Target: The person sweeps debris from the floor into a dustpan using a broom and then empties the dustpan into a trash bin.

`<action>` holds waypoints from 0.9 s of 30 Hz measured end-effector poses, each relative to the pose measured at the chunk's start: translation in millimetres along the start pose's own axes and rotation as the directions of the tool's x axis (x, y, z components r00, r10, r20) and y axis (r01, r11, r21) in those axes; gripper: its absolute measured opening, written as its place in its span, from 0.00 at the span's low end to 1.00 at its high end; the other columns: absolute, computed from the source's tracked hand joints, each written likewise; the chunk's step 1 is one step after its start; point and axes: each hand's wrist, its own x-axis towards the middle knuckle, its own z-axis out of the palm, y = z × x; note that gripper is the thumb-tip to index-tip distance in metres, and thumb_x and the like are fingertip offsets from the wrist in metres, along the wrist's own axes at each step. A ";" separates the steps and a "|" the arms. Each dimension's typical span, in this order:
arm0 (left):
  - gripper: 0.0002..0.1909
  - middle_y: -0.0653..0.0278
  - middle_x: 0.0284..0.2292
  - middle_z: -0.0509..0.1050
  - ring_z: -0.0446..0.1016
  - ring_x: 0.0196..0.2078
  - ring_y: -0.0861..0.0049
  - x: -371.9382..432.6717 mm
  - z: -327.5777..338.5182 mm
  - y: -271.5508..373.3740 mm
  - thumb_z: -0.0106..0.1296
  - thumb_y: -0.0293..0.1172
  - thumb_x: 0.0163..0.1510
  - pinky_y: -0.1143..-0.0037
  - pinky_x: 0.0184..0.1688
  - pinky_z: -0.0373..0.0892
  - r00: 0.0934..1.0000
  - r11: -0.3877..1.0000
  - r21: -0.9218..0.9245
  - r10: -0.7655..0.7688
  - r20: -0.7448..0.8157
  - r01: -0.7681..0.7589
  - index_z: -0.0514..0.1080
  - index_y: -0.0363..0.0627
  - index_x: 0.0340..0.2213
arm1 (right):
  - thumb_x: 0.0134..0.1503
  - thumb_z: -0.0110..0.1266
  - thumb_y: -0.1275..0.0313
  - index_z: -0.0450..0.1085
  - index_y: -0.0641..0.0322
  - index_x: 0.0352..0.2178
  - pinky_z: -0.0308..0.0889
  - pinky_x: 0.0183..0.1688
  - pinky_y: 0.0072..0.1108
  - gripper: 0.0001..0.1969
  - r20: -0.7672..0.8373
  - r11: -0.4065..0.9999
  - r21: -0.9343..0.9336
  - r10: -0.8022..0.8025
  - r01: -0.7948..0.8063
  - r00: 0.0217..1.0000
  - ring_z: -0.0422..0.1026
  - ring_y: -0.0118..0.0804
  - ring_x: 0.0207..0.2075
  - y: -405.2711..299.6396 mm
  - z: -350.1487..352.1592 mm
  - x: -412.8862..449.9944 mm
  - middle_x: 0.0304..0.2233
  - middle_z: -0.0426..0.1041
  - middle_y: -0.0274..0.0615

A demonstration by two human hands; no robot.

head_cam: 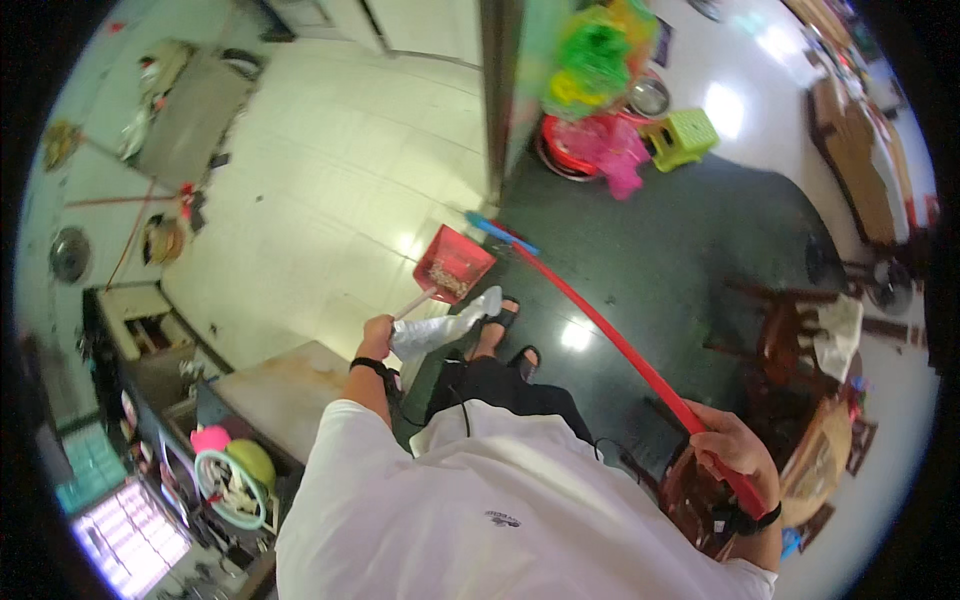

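My left hand [377, 336] grips the pale handle of a red dustpan [465, 255], with a crumpled silvery plastic bag [442, 328] hanging beside the same hand; whether the fingers hold the bag too is hard to tell. Small light debris [448, 280] lies in the pan, which is just ahead of my sandalled feet. My right hand [731, 454] is closed around the red handle of a broom [607, 326]. The broom's blue head [501, 232] is at the border of the pale tiles and the dark floor, right of the dustpan and near a door frame's foot.
Beyond the broom head are a red basin [562, 142] with a pink plastic bag [611, 154], green and yellow bags [596, 56], and a green stool [682, 139]. A wooden chair [780, 337] with a white cloth stands at right. At left is a low table [289, 382].
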 end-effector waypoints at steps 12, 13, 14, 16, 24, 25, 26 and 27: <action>0.14 0.56 0.30 0.73 0.72 0.30 0.64 -58.8 -191.3 -94.9 0.52 0.36 0.56 0.63 0.33 0.69 0.978 0.768 -0.632 -0.042 -0.206 -0.101 0.73 0.33 0.35 | 0.58 0.49 0.75 0.59 0.64 0.63 0.57 0.14 0.18 0.30 0.128 0.986 -0.164 0.011 0.010 0.992 0.63 0.25 0.13 -60.9 69.5 76.8 0.17 0.65 0.32; 0.15 0.56 0.30 0.74 0.73 0.30 0.63 -55.8 -201.4 -97.8 0.50 0.36 0.56 0.63 0.35 0.70 0.973 0.777 -0.621 -0.054 -0.226 -0.101 0.72 0.34 0.35 | 0.59 0.48 0.74 0.60 0.70 0.61 0.57 0.14 0.18 0.28 0.088 0.972 -0.234 0.019 0.002 0.996 0.62 0.24 0.12 -68.7 79.1 74.2 0.16 0.65 0.31; 0.14 0.57 0.30 0.73 0.73 0.31 0.63 -54.0 -210.7 -97.9 0.48 0.37 0.56 0.64 0.36 0.70 0.981 0.713 -0.691 -0.027 -0.192 -0.115 0.72 0.36 0.34 | 0.59 0.49 0.72 0.61 0.71 0.60 0.56 0.14 0.16 0.28 0.153 0.973 -0.208 -0.065 0.096 0.986 0.62 0.23 0.12 -78.7 87.4 76.6 0.16 0.65 0.31; 0.16 0.53 0.42 0.75 0.76 0.45 0.56 -54.9 -227.0 -91.5 0.45 0.42 0.60 0.52 0.50 0.73 0.996 0.668 -0.745 -0.061 -0.062 -0.005 0.69 0.41 0.40 | 0.59 0.50 0.72 0.61 0.70 0.61 0.56 0.14 0.15 0.28 0.184 0.972 -0.196 -0.092 0.128 0.979 0.61 0.21 0.12 -100.2 107.7 84.2 0.16 0.64 0.30; 0.14 0.58 0.23 0.72 0.72 0.28 0.68 -40.9 -271.7 -68.6 0.47 0.35 0.54 0.63 0.31 0.65 0.898 0.986 -0.130 0.037 -0.439 -0.104 0.75 0.35 0.33 | 0.61 0.46 0.77 0.59 0.65 0.63 0.57 0.15 0.15 0.28 0.016 0.992 -0.127 0.020 -0.018 1.000 0.59 0.21 0.13 -147.3 165.4 79.6 0.17 0.62 0.31; 0.14 0.58 0.23 0.72 0.72 0.28 0.68 -36.3 -271.9 -65.4 0.47 0.35 0.54 0.63 0.31 0.65 0.905 0.989 -0.117 0.038 -0.424 -0.096 0.75 0.35 0.33 | 0.61 0.46 0.77 0.59 0.66 0.63 0.57 0.15 0.15 0.28 -0.004 0.985 -0.169 0.022 -0.022 1.000 0.59 0.22 0.13 -142.1 170.0 75.1 0.17 0.62 0.31; 0.15 0.54 0.24 0.74 0.73 0.29 0.64 -31.6 -270.3 -61.9 0.48 0.34 0.53 0.62 0.32 0.66 0.917 0.995 -0.017 0.082 -0.390 -0.096 0.75 0.34 0.34 | 0.61 0.46 0.77 0.59 0.66 0.63 0.57 0.15 0.15 0.28 -0.013 0.987 -0.158 0.028 -0.029 1.000 0.59 0.22 0.13 -139.0 170.2 70.8 0.17 0.62 0.31; 0.15 0.50 0.26 0.76 0.74 0.29 0.60 -26.8 -266.9 -58.1 0.48 0.33 0.52 0.62 0.34 0.67 0.924 0.994 0.081 0.102 -0.370 -0.077 0.76 0.33 0.35 | 0.60 0.46 0.77 0.59 0.66 0.63 0.57 0.15 0.15 0.28 -0.021 0.976 -0.217 0.005 -0.009 1.000 0.60 0.22 0.13 -134.4 167.5 66.2 0.17 0.62 0.31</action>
